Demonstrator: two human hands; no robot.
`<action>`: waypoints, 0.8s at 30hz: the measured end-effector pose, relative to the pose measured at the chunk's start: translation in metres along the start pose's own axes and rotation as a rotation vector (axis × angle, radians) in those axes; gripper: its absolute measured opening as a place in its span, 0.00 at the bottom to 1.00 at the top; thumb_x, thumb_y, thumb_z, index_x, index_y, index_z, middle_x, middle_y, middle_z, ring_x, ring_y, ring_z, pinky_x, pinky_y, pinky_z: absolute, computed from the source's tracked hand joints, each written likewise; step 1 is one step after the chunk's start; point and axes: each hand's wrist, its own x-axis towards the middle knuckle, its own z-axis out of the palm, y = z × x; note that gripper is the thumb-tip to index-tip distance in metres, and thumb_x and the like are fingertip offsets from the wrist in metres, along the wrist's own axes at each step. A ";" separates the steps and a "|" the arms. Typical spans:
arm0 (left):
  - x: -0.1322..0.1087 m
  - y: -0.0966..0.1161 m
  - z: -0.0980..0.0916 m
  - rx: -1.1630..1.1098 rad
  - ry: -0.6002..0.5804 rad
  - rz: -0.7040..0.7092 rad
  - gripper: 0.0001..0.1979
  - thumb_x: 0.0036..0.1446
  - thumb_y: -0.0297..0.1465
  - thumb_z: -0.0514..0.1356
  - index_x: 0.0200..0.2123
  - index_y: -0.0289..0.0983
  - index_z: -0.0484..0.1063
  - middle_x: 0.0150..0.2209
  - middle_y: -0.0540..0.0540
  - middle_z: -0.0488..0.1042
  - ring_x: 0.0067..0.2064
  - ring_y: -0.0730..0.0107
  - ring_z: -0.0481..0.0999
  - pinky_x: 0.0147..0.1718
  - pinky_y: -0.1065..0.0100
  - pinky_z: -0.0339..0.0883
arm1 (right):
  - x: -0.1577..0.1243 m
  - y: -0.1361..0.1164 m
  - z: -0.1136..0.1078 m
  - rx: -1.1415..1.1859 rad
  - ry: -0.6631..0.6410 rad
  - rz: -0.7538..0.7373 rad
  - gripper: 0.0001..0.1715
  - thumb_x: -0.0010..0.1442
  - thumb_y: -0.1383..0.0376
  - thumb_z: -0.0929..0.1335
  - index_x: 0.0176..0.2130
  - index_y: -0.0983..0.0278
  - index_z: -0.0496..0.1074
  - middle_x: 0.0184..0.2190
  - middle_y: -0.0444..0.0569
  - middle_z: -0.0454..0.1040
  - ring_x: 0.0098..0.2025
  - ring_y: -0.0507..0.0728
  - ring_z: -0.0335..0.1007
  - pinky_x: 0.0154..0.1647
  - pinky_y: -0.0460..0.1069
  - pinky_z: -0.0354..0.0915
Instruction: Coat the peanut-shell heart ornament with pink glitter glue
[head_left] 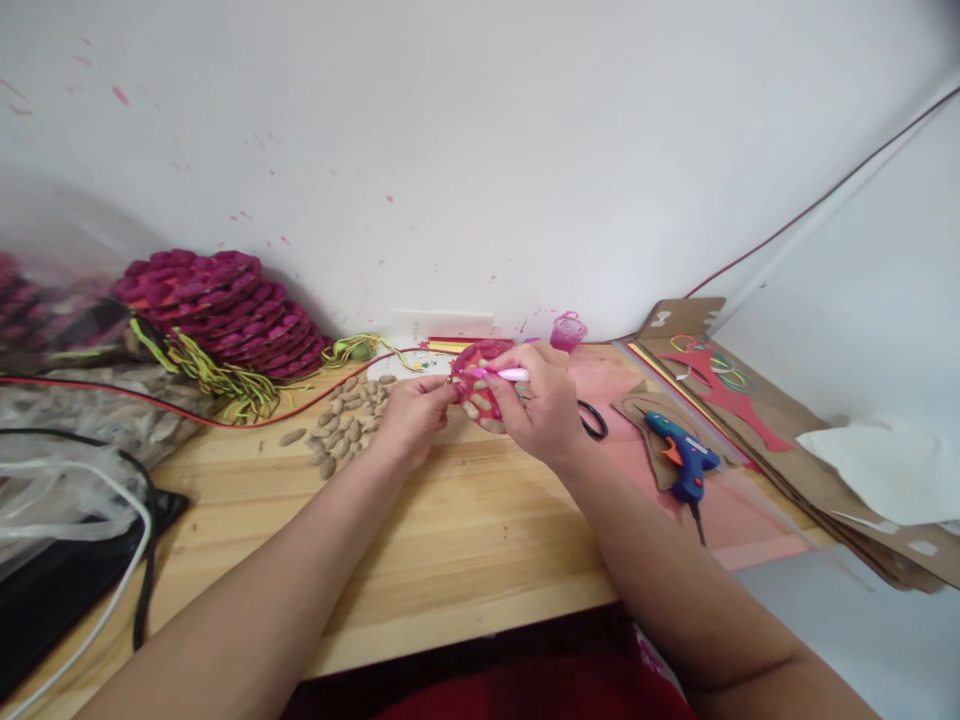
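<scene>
My left hand pinches the peanut-studded disc by its left edge | my right hand grips a white-and-pink pen, long axis left-right, tip leftward over disc | disc between both hands | purple stack far left

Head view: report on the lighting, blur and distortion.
Head view, lighting: soft and fairly even on the white wall, with a faint shadow beside the magenta stack; head view, blur: fine detail is soft on the held red piece, hazy at the far left; head view, distortion: wide-angle, forearms stretching toward the lower corners.
</scene>
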 end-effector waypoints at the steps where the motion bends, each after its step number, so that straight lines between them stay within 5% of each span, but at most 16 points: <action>1: 0.000 0.000 0.000 -0.008 0.001 -0.003 0.12 0.36 0.35 0.73 0.22 0.34 0.77 0.18 0.53 0.65 0.19 0.81 0.52 0.20 0.70 0.41 | 0.000 0.000 -0.001 -0.001 0.006 0.005 0.03 0.66 0.63 0.69 0.38 0.60 0.74 0.34 0.47 0.79 0.40 0.59 0.73 0.45 0.56 0.60; 24: 0.000 0.002 0.000 -0.067 -0.018 -0.023 0.15 0.31 0.34 0.75 0.21 0.32 0.77 0.16 0.56 0.60 0.18 0.83 0.50 0.18 0.72 0.39 | 0.000 0.006 0.000 0.065 0.048 0.060 0.03 0.66 0.62 0.69 0.38 0.59 0.73 0.36 0.48 0.79 0.41 0.59 0.73 0.46 0.57 0.63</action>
